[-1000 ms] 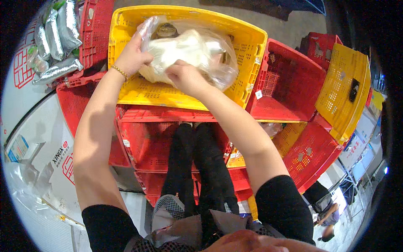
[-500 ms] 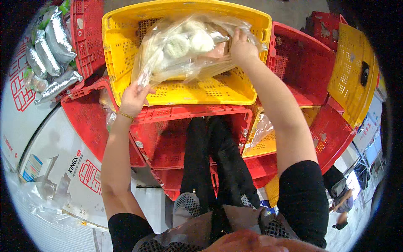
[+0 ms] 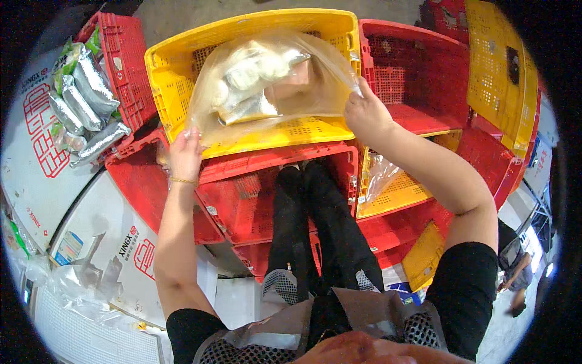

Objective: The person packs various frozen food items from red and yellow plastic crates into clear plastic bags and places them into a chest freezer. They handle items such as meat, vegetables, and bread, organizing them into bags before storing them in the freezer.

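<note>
A large clear plastic bag [image 3: 315, 91] holding several pale packets [image 3: 254, 76] is stretched flat over a yellow crate [image 3: 163, 73]. My left hand [image 3: 185, 155] pinches the bag's lower left corner at the crate's near rim. My right hand [image 3: 364, 112] grips its right edge, near where the yellow crate meets a red crate [image 3: 418, 73]. Both arms reach forward from the lower edge.
Red crates [image 3: 242, 200] are stacked under and around the yellow one, and another yellow crate [image 3: 497, 79] leans at the right. Silver foil packs [image 3: 85, 97] lie on a red crate at the left. White cartons [image 3: 103, 242] sit lower left. My legs stand between the crates.
My hands have moved apart and spread the bag out flat. The left hand went from under the crate's edge to the bag's lower left corner. The right hand slid rightwards.
</note>
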The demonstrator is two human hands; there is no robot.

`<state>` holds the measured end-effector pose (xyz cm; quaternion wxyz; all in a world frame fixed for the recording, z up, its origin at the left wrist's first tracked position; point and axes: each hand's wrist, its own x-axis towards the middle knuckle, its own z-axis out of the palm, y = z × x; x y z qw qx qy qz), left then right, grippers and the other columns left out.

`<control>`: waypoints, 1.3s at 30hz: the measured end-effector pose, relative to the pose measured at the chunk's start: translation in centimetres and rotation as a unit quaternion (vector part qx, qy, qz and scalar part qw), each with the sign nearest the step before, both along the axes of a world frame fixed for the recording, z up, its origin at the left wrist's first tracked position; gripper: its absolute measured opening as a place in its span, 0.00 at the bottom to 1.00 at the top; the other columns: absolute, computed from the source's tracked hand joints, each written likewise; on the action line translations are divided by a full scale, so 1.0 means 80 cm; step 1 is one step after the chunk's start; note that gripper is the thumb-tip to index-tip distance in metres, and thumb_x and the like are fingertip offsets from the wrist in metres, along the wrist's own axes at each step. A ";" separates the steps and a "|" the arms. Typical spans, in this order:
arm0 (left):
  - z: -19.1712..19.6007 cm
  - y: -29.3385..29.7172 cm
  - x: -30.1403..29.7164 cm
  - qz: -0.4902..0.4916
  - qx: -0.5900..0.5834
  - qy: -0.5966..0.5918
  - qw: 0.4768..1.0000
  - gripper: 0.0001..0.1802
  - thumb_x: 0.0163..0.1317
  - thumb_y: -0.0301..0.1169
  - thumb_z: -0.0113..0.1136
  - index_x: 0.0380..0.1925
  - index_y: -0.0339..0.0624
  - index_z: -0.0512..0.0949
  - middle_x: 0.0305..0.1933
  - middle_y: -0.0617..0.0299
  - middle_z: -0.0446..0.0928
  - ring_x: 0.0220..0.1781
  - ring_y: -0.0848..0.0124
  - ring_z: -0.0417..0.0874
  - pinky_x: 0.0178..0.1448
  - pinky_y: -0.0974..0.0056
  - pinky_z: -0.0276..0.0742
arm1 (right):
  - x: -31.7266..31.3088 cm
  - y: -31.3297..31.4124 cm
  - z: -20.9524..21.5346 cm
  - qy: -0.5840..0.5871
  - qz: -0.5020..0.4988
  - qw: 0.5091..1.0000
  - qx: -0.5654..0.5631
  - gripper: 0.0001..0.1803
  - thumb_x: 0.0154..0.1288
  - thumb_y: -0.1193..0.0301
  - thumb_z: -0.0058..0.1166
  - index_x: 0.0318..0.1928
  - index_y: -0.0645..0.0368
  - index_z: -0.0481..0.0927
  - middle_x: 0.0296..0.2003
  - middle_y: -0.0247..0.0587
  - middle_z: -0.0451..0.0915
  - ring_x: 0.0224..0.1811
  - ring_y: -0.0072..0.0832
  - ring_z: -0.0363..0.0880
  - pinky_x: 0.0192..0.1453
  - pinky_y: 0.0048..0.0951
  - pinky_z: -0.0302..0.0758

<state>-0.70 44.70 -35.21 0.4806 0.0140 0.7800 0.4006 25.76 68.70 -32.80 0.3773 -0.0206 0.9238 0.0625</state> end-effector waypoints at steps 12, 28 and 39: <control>0.008 0.097 0.074 -0.376 0.218 0.299 0.850 0.25 0.49 0.33 0.61 0.49 0.40 0.72 0.60 0.52 0.61 0.67 0.62 0.55 0.69 0.58 0.45 | -0.047 -0.035 0.021 0.350 -0.218 0.840 -0.353 0.09 0.42 0.73 0.51 0.29 0.61 0.75 0.31 0.44 0.72 0.40 0.39 0.72 0.44 0.35 0.72; -0.155 0.169 0.064 -0.256 0.289 0.002 0.922 0.13 0.58 0.28 0.53 0.43 0.34 0.71 0.36 0.62 0.75 0.33 0.74 0.74 0.38 0.69 0.72 | -0.091 0.013 -0.152 0.409 -0.377 0.773 -0.305 0.12 0.50 0.74 0.50 0.38 0.55 0.76 0.34 0.43 0.78 0.38 0.41 0.76 0.41 0.40 0.73; -0.149 0.175 0.038 -0.201 0.215 -0.117 0.949 0.17 0.66 0.44 0.44 0.39 0.41 0.71 0.22 0.66 0.69 0.21 0.79 0.67 0.25 0.72 0.65 | -0.111 0.019 -0.151 0.260 -0.540 0.614 -0.513 0.25 0.54 0.70 0.50 0.56 0.51 0.69 0.34 0.44 0.79 0.33 0.31 0.78 0.39 0.30 0.74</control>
